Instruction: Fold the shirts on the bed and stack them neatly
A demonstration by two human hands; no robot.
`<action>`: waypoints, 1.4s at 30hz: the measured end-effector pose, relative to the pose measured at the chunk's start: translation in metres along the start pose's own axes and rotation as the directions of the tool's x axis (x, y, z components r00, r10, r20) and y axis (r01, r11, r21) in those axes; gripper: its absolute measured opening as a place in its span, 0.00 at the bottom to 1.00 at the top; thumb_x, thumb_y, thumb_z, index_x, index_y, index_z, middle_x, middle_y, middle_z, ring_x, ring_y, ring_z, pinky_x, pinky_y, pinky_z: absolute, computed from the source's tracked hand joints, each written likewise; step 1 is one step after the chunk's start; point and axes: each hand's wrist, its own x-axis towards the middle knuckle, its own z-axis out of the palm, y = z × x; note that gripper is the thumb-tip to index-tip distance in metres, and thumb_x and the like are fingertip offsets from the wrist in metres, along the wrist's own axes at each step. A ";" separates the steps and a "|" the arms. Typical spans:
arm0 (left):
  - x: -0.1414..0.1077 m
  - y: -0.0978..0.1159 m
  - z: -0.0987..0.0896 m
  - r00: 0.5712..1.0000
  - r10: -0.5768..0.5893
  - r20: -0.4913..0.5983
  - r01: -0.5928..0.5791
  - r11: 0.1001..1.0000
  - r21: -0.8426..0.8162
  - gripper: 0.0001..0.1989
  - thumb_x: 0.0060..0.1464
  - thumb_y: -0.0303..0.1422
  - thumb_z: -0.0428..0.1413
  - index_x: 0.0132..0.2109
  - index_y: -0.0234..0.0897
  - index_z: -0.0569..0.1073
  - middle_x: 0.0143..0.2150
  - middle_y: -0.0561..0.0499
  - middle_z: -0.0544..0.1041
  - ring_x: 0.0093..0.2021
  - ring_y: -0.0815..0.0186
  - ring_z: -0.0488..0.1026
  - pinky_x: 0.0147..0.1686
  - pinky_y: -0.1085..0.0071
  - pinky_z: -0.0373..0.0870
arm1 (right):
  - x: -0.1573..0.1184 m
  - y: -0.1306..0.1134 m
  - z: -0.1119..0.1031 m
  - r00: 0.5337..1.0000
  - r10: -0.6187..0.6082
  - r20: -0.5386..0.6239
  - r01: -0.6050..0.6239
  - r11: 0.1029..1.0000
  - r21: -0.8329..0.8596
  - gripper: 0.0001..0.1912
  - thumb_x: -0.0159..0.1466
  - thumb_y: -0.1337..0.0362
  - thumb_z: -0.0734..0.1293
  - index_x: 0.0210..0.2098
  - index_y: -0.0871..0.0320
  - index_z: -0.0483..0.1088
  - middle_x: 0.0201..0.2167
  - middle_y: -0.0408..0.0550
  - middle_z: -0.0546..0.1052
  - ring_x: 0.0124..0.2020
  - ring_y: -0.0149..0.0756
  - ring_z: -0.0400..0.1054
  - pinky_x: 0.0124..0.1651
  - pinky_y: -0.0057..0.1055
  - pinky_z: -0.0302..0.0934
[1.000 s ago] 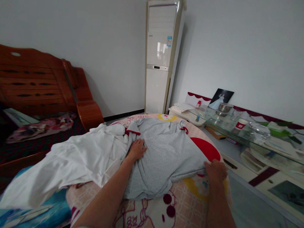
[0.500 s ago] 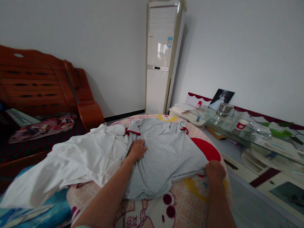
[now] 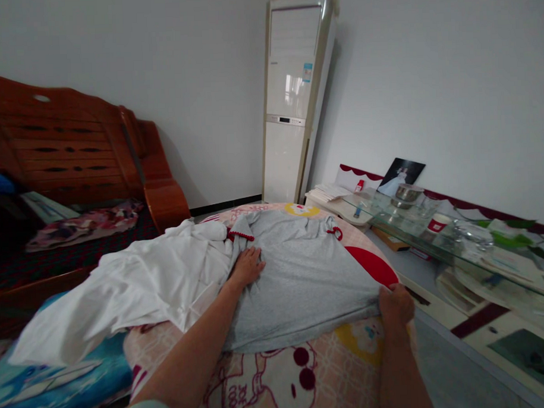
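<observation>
Creases ran across a grey garment [image 3: 296,274] spread on a peach patterned cover [image 3: 344,374] as a person's right hand [image 3: 396,305] gripped its near right corner, thumb and fingers closed on the fabric. The left hand [image 3: 247,266] rested palm down along the garment's left side, fingers extended, pressing on the cloth but clutching none of it. Red scalloped trim edged the garment in two spots at its far side. A rumpled white cloth [image 3: 145,280] lay against it on the left, reaching beyond the cover and over a blue printed fabric [image 3: 73,377]. Near the forearms, the cover showed a cartoon dog in dark glasses beside the words "JOE COOL." A tall white air conditioner [image 3: 288,150] stood in the corner behind, with a carved wooden bench [image 3: 73,145] at left. At right, a glass shelf [image 3: 388,215] bore a metal bowl [image 3: 408,194] and a red-and-white cup [image 3: 437,223], near a photograph [image 3: 401,175] tilted by the wall.
</observation>
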 end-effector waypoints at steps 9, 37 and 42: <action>-0.001 0.001 -0.001 1.000 0.009 -0.002 -0.009 1.000 0.008 0.24 0.59 0.35 0.49 0.59 0.29 0.64 0.62 0.35 0.65 0.63 0.53 0.60 0.61 0.60 0.54 | -0.011 0.004 -0.017 0.994 0.021 0.109 -0.012 0.997 -0.080 0.20 0.57 0.72 0.57 0.45 0.64 0.72 0.45 0.59 0.75 0.46 0.47 0.70 0.46 0.37 0.62; -0.023 0.026 -0.009 0.990 0.141 -0.007 -0.136 0.947 -0.292 0.21 0.55 0.30 0.54 0.56 0.37 0.71 0.61 0.43 0.68 0.61 0.58 0.63 0.61 0.59 0.60 | 0.091 -0.242 0.072 0.710 -0.699 0.082 0.669 0.706 0.232 0.20 0.65 0.71 0.53 0.50 0.65 0.71 0.47 0.56 0.75 0.48 0.38 0.67 0.51 0.29 0.56; -0.024 0.025 -0.010 0.989 0.142 -0.033 -0.145 0.931 -0.334 0.20 0.54 0.29 0.54 0.55 0.38 0.72 0.59 0.44 0.70 0.59 0.58 0.65 0.59 0.59 0.63 | 0.116 -0.278 0.092 0.712 -0.689 0.135 0.654 0.721 0.229 0.23 0.61 0.76 0.56 0.54 0.64 0.68 0.52 0.57 0.73 0.55 0.38 0.64 0.55 0.27 0.54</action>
